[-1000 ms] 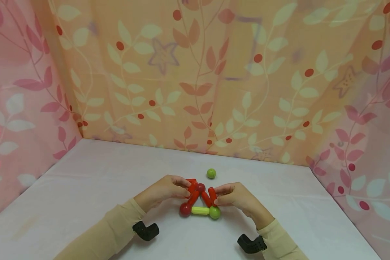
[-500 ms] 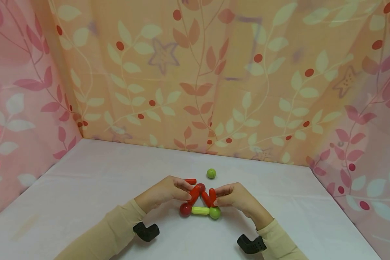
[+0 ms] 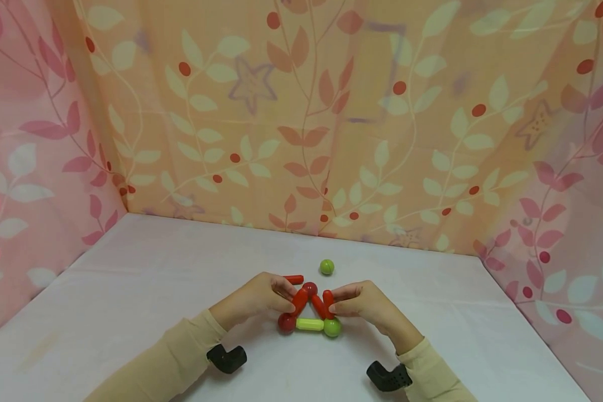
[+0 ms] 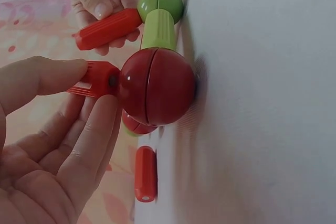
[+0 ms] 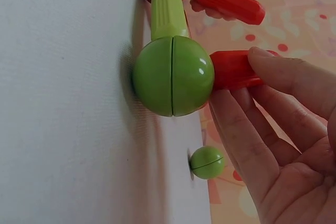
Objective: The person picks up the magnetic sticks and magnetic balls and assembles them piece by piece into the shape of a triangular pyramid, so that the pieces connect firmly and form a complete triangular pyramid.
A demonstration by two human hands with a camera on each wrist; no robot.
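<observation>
Three balls and connecting rods form a flat triangle on the table. A dark red ball [image 3: 287, 323] and a green ball [image 3: 332, 328] are its near corners, with a yellow-green rod [image 3: 310, 324] between them. Another red ball [image 3: 309, 289] is at the far corner. My left hand [image 3: 268, 293] pinches a red magnetic rod [image 4: 94, 78] between thumb and fingers, its end right at the near red ball. With thumb and fingertips, my right hand [image 3: 362, 301] holds another red magnetic rod [image 5: 236, 69], raised from the green ball. One more red rod [image 3: 319, 306] runs along the triangle's right side.
Behind the triangle, a loose green ball [image 3: 327, 267] lies on the white table [image 3: 181, 245]. A loose red rod [image 3: 294, 279] lies just beyond my left fingers. Floral cloth [image 3: 301, 139] hangs at the back and sides. Black brackets [image 3: 227, 358] sit at both wrists.
The red magnetic rod in my left hand has come down and nearer, its end now at the near red ball. The loose red rod behind shows more. My right hand stays nearly still.
</observation>
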